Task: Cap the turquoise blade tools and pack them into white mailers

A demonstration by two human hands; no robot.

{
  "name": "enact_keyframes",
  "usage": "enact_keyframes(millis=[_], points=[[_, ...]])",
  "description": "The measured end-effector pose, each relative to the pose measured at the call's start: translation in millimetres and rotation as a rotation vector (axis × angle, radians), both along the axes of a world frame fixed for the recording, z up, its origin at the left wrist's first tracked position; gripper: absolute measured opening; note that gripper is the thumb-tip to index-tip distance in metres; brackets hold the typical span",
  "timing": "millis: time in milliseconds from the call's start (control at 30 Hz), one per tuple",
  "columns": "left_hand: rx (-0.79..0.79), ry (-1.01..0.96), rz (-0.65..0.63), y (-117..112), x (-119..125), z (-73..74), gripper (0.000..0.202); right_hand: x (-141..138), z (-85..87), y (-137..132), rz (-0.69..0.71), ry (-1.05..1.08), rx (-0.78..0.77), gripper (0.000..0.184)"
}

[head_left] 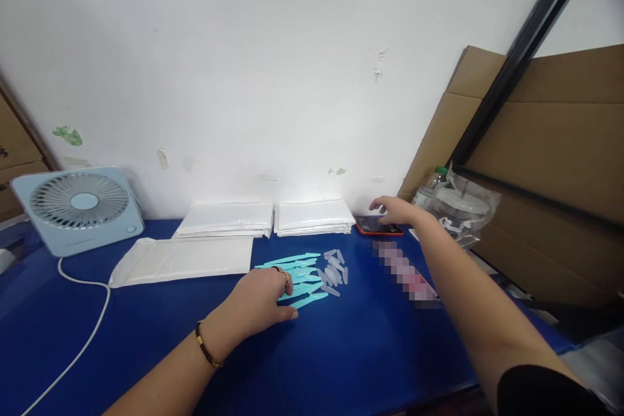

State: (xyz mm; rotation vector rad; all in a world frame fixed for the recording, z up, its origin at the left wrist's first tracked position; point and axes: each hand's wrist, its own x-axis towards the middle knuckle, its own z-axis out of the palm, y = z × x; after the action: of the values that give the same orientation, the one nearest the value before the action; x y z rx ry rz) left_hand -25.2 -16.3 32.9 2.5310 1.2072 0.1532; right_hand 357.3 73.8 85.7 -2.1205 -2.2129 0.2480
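My left hand [266, 299] rests over a spread of slim turquoise plastic sticks [309, 299] that look like eyebrow razors. Its thumb is held apart and the other fingers bend down onto them, hiding part of the pile. Right beside the sticks lies a small heap of translucent plastic caps [334, 272]. Farther back, my right hand [390, 209] hovers with spread fingers over a phone [364, 226] in a red case, lying flat. A fingertip seems to touch its dark screen. Neither hand appears to grip anything.
Two stacks of white packets [224, 218] stand against the wall, with one long white packet [195, 259] in front. A blue fan [82, 208] with a white cable is at left. A bottle [429, 188] and a bagged cup [461, 205] stand at right, near cardboard [550, 130].
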Motion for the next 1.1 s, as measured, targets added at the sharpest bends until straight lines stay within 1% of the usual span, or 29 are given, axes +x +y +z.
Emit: enact_keyframes(millis=[33,67,133,200,267,300,367,433,500,567,633,700,800,867,933,1000,1100], points=[[0.012,0.023,-0.001,-2,2,-0.8,0.027,-12,2.6,-13,0.032,0.077,0.006,0.038],[0.024,0.046,-0.005,-3,4,-1.6,0.022,-28,2.8,-26,0.098,0.146,0.006,0.031],[0.041,0.086,-0.014,-5,8,-2.7,0.012,-64,-4.7,-52,0.300,0.267,-0.004,0.027],[0.050,0.108,-0.008,-5,9,-3.6,0.011,-99,-20.4,-73,0.459,0.293,-0.009,0.029],[0.065,0.121,0.011,-3,10,-4.8,0.012,-127,-38.9,-85,0.516,0.206,0.086,0.028],[0.076,0.126,0.017,-3,9,-5.7,0.012,-137,-47.5,-89,0.528,0.147,0.104,0.026],[0.098,0.134,0.021,-1,9,-8.1,0.011,-148,-60.7,-91,0.503,0.065,0.134,0.020],[0.116,0.144,0.024,0,8,-10.7,0.011,-151,-67.8,-91,0.476,0.003,0.160,0.018],[0.130,0.153,0.030,2,9,-12.3,0.011,-150,-70.3,-90,0.471,-0.033,0.182,0.019],[0.138,0.143,0.026,3,9,-12.1,0.012,-146,-71.0,-89,0.482,-0.019,0.212,0.022],[0.120,0.086,0.015,4,9,-10.2,0.011,-141,-71.7,-88,0.488,0.043,0.238,0.027],[0.066,-0.018,0.010,6,8,-8.0,0.011,-136,-72.5,-86,0.477,0.112,0.230,0.031],[-0.114,-0.228,0.012,10,7,-7.6,0.015,-129,-70.8,-84,0.447,0.202,0.223,0.028],[-0.216,-0.335,0.016,13,6,-9.4,0.018,-127,-67.2,-84,0.418,0.286,0.274,0.025],[-0.239,-0.384,0.027,16,6,-10.7,0.023,-126,-63.2,-85,0.395,0.377,0.332,0.024],[-0.220,-0.398,0.053,17,7,-9.5,0.032,-127,-60.9,-86,0.409,0.448,0.367,0.025],[-0.210,-0.396,0.113,16,8,-3.1,0.046,-129,-63.5,-85,0.424,0.566,0.350,0.024]])
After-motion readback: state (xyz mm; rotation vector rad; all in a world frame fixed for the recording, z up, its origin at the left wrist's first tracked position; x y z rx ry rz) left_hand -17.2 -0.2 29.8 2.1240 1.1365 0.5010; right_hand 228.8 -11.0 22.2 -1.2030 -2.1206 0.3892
